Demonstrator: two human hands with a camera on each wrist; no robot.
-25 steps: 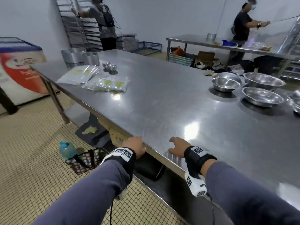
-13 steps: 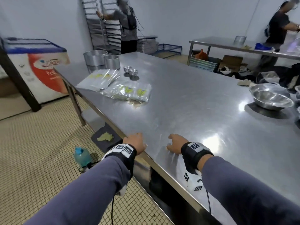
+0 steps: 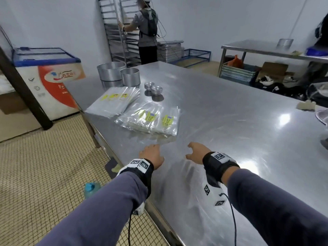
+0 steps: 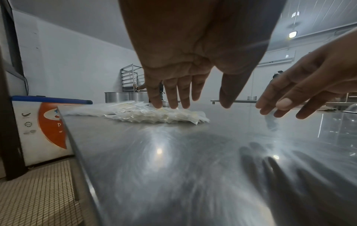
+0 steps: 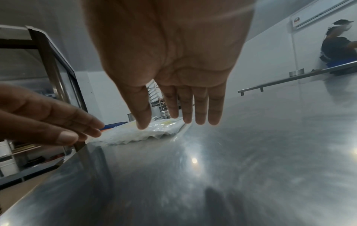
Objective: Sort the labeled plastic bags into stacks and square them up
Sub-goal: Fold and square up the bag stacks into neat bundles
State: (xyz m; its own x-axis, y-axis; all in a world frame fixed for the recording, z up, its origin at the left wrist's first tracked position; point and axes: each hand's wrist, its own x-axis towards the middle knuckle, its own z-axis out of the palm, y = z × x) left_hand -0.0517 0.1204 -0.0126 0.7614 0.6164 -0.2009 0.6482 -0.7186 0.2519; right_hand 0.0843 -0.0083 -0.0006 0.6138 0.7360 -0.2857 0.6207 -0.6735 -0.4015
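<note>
Two piles of clear plastic bags with yellow labels lie on the steel table (image 3: 221,132). The nearer pile (image 3: 150,121) is loosely fanned; the farther pile (image 3: 115,102) lies beside the table's left edge. My left hand (image 3: 150,153) hovers over the table just short of the nearer pile, fingers straight and spread, holding nothing. My right hand (image 3: 195,151) floats beside it to the right, fingers also extended and empty. In the left wrist view the left hand's fingers (image 4: 172,93) point at the bag pile (image 4: 154,114). The right wrist view shows the right hand's fingers (image 5: 185,110) above the pile's near corner (image 5: 146,133).
Two round metal tins (image 3: 120,73) and stacks of small metal cups (image 3: 153,88) stand behind the bags. A metal bowl's rim (image 3: 322,116) shows at the far right. A person (image 3: 145,31) works at a tray rack behind the table. A chest freezer (image 3: 51,82) stands left.
I have stepped left along the table toward the bags. Both hands left the table's front edge and now reach forward over the surface, close to the nearer pile.
</note>
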